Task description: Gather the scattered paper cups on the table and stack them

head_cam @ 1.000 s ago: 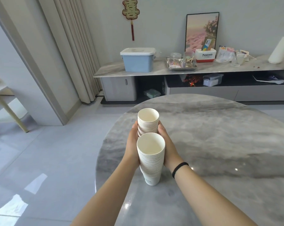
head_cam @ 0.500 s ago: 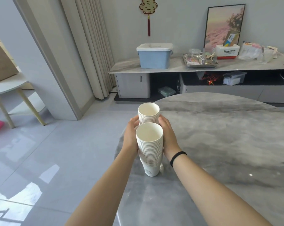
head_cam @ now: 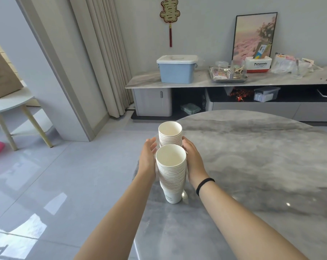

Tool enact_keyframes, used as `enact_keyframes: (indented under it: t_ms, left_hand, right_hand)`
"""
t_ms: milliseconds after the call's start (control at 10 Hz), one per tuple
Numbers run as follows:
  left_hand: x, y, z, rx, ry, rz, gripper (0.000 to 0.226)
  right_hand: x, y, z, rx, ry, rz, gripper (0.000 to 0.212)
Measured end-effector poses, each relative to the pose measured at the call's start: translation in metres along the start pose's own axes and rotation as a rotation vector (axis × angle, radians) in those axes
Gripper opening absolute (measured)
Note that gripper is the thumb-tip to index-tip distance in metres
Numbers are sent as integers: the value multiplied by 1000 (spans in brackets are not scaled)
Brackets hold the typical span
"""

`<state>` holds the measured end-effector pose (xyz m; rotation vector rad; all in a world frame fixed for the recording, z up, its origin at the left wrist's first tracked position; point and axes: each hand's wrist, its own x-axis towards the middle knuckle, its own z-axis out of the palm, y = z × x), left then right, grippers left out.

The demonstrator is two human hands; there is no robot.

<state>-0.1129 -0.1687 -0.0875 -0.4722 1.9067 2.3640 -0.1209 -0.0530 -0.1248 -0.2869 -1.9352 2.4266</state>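
We flank two cup stacks (head_cam: 171, 171) on the worktop (head_cam: 252, 166) — left hand (head_cam: 148, 158) released at nine o'clock, right hand (head_cam: 193, 160) straight-fingered at three.

Both arms reach forward, side by side. The left hand (head_cam: 147, 158) is flat, fingers straight and a little spread, palm facing the right hand (head_cam: 193, 160). The right hand's fingers are straight too, with a black band on its wrist.
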Motion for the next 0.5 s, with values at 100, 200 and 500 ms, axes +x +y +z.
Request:
enact_keyframes:
  t_ms: [100, 200, 500]
  left_hand:
    - [-13, 16, -1, 73, 50, 69, 46]
    - [-35, 36, 5, 161, 58, 196, 39]
    - [-106, 69, 79, 389, -20, 524, 32]
  right_hand:
    - [-18, -16, -3, 2, 51, -8, 41]
    - [-35, -38, -12, -55, 74, -53, 43]
    - [-86, -117, -60, -142, 159, -284, 29]
